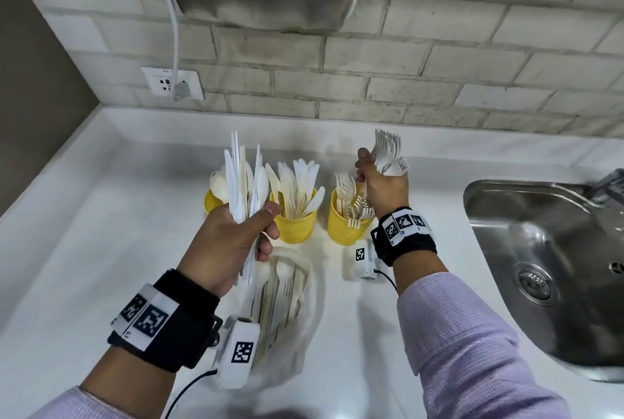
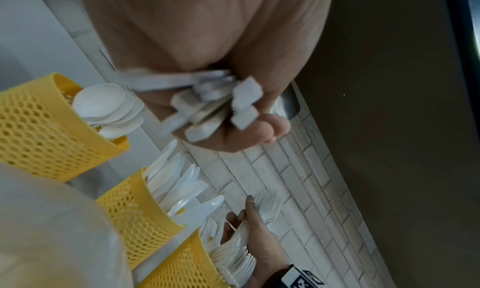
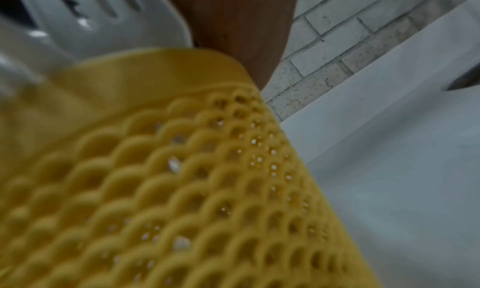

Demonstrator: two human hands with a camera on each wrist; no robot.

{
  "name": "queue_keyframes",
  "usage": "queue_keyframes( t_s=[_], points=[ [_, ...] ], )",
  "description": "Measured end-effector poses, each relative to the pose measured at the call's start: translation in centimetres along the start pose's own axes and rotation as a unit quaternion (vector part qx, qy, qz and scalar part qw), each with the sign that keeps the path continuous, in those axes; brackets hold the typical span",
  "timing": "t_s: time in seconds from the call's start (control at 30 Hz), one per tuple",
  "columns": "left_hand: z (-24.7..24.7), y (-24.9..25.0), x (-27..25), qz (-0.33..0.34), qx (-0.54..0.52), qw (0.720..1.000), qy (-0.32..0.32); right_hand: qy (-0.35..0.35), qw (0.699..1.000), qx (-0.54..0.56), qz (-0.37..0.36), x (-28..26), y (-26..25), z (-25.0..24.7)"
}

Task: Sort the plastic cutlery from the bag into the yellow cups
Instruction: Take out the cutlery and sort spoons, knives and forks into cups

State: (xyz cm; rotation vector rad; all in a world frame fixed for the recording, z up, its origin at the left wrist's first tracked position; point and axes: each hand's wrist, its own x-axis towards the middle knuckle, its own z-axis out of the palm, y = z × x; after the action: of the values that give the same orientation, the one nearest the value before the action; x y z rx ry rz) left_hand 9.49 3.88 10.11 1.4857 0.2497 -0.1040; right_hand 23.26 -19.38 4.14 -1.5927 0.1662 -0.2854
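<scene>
Head view: left hand (image 1: 233, 243) curls round a bundle of white knives (image 1: 241, 182), blades up, held above the clear bag (image 1: 287, 297) that lies on the white counter (image 1: 84, 249) just below it with more cutlery inside. Right hand (image 1: 381, 189) grips a fan of white forks (image 1: 388, 151), tines up, over the fork cup (image 1: 347, 222). Between the hands stands the knife cup (image 1: 295, 222); behind the left hand's bundle, the spoon cup (image 1: 212, 200), partly hidden. Steel sink (image 1: 540, 249) lies out past the right hand. Left wrist view: palm close to the lens, fingers (image 2: 270, 128) wrapped about the knife handle ends; the three mesh cups run in a row below, spoon cup (image 2: 39, 128) nearest the hand, then knife cup (image 2: 135, 216), then fork cup (image 2: 182, 272) beside the right hand (image 2: 259, 241), which clasps forks. Right wrist view: blurred; yellow mesh of the fork cup (image 3: 182, 179) fills the frame, fork tines (image 3: 91, 15) above it, grip itself hidden.
</scene>
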Motion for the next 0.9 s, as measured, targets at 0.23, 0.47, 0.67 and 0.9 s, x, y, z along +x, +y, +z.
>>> queue_keyframes(
  t_s=[0.23, 0.47, 0.67, 0.9],
  points=[
    [-1.1, -0.3, 0.0, 0.005, 0.011, 1.0, -0.009, 0.006, 0.999, -0.035, 0.029, -0.3, 1.3, -0.5],
    [-2.5, -0.5, -0.1, 0.005, 0.02, 1.0, -0.011, -0.041, 0.996, 0.044, 0.058, -2.0, 2.7, -0.8],
    [-2.7, -0.9, -0.1, 0.008, 0.019, 0.999, -0.026, -0.07, 0.997, 0.021, 0.039, -2.6, 2.2, -1.0],
    [-2.2, -0.9, -0.1, 0.04, 0.024, 0.997, -0.061, -0.046, 0.916, -0.367, -0.153, -2.9, -1.3, -0.5]
  ],
)
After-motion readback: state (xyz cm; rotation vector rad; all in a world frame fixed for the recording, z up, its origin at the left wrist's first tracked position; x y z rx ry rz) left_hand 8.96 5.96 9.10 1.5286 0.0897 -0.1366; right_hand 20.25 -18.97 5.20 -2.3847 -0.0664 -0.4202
